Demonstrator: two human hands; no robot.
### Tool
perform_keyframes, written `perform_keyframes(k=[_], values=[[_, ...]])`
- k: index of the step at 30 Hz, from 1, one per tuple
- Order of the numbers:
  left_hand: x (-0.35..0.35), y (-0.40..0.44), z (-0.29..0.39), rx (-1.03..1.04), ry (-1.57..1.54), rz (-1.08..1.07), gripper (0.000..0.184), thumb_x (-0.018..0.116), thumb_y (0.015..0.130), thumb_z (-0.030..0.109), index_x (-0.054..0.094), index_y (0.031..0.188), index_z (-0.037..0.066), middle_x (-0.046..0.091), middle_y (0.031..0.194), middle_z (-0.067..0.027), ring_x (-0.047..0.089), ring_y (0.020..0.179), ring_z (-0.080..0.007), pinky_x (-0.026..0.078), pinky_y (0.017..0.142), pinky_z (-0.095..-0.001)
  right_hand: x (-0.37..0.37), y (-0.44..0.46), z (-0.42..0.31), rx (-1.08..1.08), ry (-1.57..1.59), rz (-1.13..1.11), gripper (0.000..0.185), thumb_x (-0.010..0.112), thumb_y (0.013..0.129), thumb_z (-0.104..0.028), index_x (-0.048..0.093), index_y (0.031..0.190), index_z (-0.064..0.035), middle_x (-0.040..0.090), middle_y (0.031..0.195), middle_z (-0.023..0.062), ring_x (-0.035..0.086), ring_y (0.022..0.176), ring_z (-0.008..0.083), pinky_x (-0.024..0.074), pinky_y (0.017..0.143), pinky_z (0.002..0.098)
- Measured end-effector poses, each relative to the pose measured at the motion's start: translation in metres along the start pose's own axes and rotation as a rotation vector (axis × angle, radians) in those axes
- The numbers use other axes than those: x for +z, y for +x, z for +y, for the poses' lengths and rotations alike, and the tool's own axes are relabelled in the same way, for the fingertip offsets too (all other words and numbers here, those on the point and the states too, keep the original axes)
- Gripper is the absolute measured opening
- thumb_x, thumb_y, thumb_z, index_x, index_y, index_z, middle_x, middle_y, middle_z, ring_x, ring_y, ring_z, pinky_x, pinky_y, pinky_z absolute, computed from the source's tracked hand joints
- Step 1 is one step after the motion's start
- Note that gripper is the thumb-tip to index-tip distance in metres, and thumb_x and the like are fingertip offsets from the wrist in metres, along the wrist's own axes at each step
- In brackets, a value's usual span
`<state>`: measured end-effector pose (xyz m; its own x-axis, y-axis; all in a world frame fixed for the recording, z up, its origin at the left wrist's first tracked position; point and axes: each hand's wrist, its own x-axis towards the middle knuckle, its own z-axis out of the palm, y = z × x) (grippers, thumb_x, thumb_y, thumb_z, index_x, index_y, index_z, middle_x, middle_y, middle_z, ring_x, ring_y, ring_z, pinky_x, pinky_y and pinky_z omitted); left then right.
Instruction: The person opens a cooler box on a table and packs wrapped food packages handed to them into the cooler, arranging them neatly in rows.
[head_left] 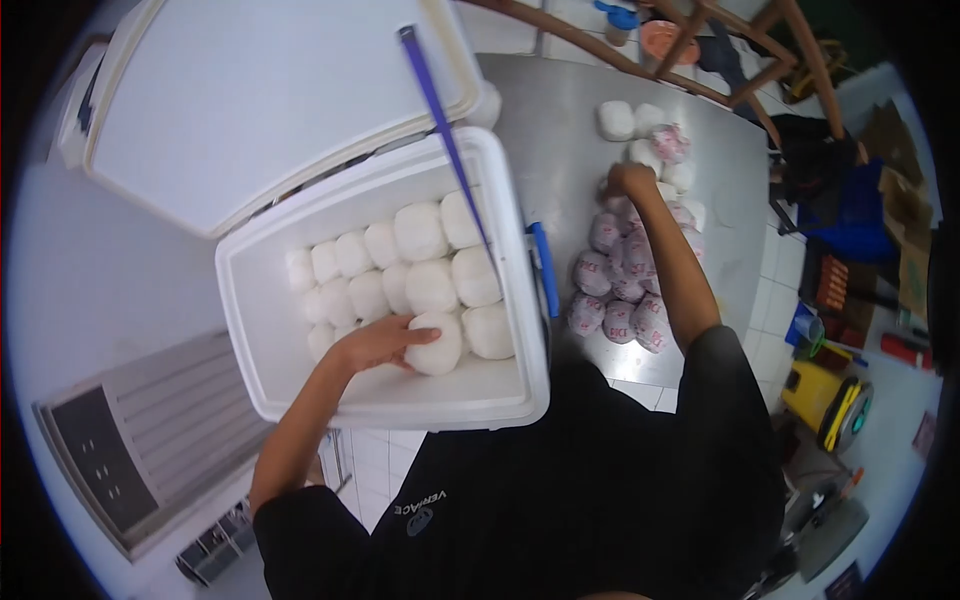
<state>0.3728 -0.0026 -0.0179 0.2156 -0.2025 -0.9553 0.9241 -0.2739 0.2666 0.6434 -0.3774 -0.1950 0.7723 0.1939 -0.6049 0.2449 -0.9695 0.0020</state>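
Note:
In the open white cooler (375,410), white rounded blocks (421,232) stand in rows. My left hand (378,343) is closed around one white block (435,346) near the cooler's front wall. On the metal table (560,120), my right hand (632,182) is bent down among the pieces, its fingers mostly hidden and what they hold, if anything, not visible. Below and beside it lie several wrapped balls with red print (592,272). Bare white blocks (616,120) and a crumpled printed wrapper (671,143) are at the far side.
The cooler's lid (270,100) is tilted back behind it, with a purple strap (440,115) hanging across the opening. A blue latch (543,270) sticks out between cooler and table. Wooden bars (640,60) cross beyond the table. At right is a yellow machine (815,400).

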Motion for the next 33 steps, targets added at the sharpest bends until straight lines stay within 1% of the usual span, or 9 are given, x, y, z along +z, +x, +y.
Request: perform_keyframes(k=[7,9,12,19,21,24,27,32,33], values=[[0.018,0.002,-0.012,0.318,0.181,0.197,0.067,0.070,0.087,0.040,0.042,0.136,0.002,0.055,0.125,-0.0156,0.056,0.113,-0.0228,0.052,0.084,-0.0352,0.038,-0.007,-0.026,0.066,0.071,0.159,0.068,0.078,0.069,-0.030,0.048,0.128,-0.0140,0.057,0.117,0.0241,0.063,0.104,0.0375,0.0524,0.081,0.0512],[0.022,0.000,-0.005,0.196,0.959,0.382,0.068,0.069,0.088,0.039,0.040,0.135,-0.002,0.051,0.124,-0.0174,0.057,0.108,-0.0228,0.054,0.079,-0.0341,0.028,-0.016,-0.026,-0.054,0.196,0.221,0.072,0.080,0.068,-0.030,0.044,0.129,-0.0170,0.053,0.118,0.0244,0.062,0.104,0.0411,0.0512,0.085,0.0490],[0.023,-0.001,0.006,0.106,0.354,0.143,0.067,0.068,0.089,0.040,0.041,0.133,-0.003,0.048,0.123,-0.0200,0.058,0.105,-0.0234,0.054,0.077,-0.0325,0.014,-0.013,-0.021,-0.157,0.510,0.340,0.071,0.080,0.069,-0.029,0.045,0.129,-0.0121,0.054,0.119,0.0254,0.062,0.103,0.0421,0.0498,0.088,0.0453],[0.028,0.001,-0.011,0.372,0.155,0.288,0.064,0.069,0.088,0.039,0.044,0.131,-0.002,0.055,0.117,-0.0192,0.063,0.093,-0.0226,0.056,0.074,-0.0321,-0.109,-0.157,-0.048,-0.427,1.161,0.724,0.064,0.075,0.077,-0.021,0.047,0.132,-0.0056,0.059,0.111,0.0145,0.061,0.097,0.0248,0.0486,0.088,0.0345],[0.022,-0.032,0.027,0.194,0.901,0.249,0.068,0.070,0.088,0.035,0.039,0.137,-0.001,0.056,0.120,-0.0170,0.062,0.101,-0.0236,0.056,0.077,-0.0332,-0.141,-0.211,-0.071,-0.576,1.370,0.633,0.065,0.075,0.077,-0.019,0.046,0.135,-0.0065,0.057,0.114,0.0116,0.060,0.101,0.0229,0.0488,0.088,0.0355],[0.046,-0.080,0.080,0.275,0.604,0.230,0.068,0.070,0.088,0.030,0.038,0.140,0.000,0.054,0.127,-0.0158,0.061,0.107,-0.0256,0.055,0.081,-0.0348,-0.149,-0.263,-0.114,-0.761,1.186,0.635,0.075,0.078,0.074,-0.017,0.043,0.139,-0.0068,0.053,0.118,0.0142,0.057,0.109,0.0242,0.0490,0.090,0.0351],[0.070,-0.091,0.072,1.126,-0.283,0.116,0.055,0.070,0.088,0.020,0.044,0.133,0.002,0.062,0.116,-0.0116,0.064,0.096,-0.0229,0.053,0.086,-0.0338,-0.147,-0.294,-0.167,-0.769,0.856,0.482,0.088,0.083,0.068,-0.016,0.039,0.144,-0.0094,0.046,0.116,0.0148,0.052,0.105,0.0305,0.0502,0.082,0.0373],[0.004,-0.065,0.060,0.671,-0.351,0.425,0.052,0.066,0.091,0.027,0.046,0.132,0.003,0.064,0.114,-0.0085,0.064,0.099,-0.0182,0.052,0.085,-0.0304,-0.142,-0.238,-0.113,-0.766,1.200,0.285,0.052,0.069,0.083,-0.012,0.054,0.133,-0.0127,0.060,0.100,0.0050,0.060,0.089,0.0164,0.0507,0.075,0.0322],[-0.018,-0.055,0.054,0.614,-0.349,0.414,0.053,0.066,0.090,0.031,0.048,0.131,0.003,0.064,0.113,-0.0079,0.064,0.100,-0.0167,0.051,0.085,-0.0306,-0.134,-0.206,-0.091,-0.610,1.101,0.557,0.033,0.062,0.087,-0.010,0.061,0.120,-0.0077,0.064,0.082,0.0055,0.061,0.076,0.0147,0.0513,0.072,0.0319]])
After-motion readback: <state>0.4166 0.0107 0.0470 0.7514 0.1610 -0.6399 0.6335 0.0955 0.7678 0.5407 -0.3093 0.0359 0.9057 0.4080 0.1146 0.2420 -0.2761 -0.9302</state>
